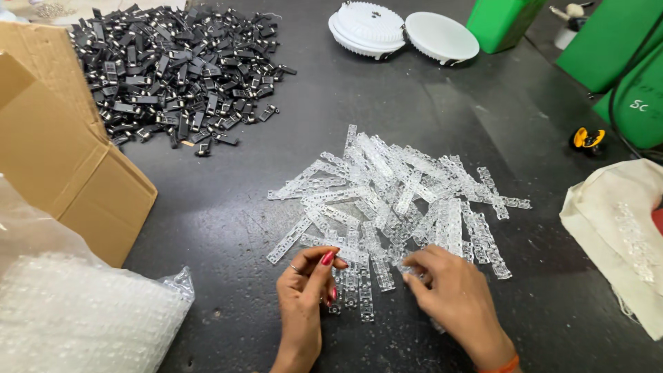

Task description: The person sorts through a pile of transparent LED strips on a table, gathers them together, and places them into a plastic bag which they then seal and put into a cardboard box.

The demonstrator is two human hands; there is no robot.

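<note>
A loose pile of clear plastic strips [400, 193] lies spread on the dark table [345, 103]. My left hand [307, 287] rests at the pile's near edge, thumb and forefinger pinched together over one clear strip [352, 287]. My right hand [449, 290] sits just right of it, fingers curled onto the near end of another clear strip [407, 266]. Both hands touch the pile's front edge. Whether the strips are lifted or still flat on the table I cannot tell.
A heap of small black plastic clips [173, 69] lies at the back left beside an open cardboard box [62, 159]. A clear plastic bag [76, 311] sits near left. Two white round housings [404, 31], green bins [615, 48] and a cream cloth bag [621, 228] stand right.
</note>
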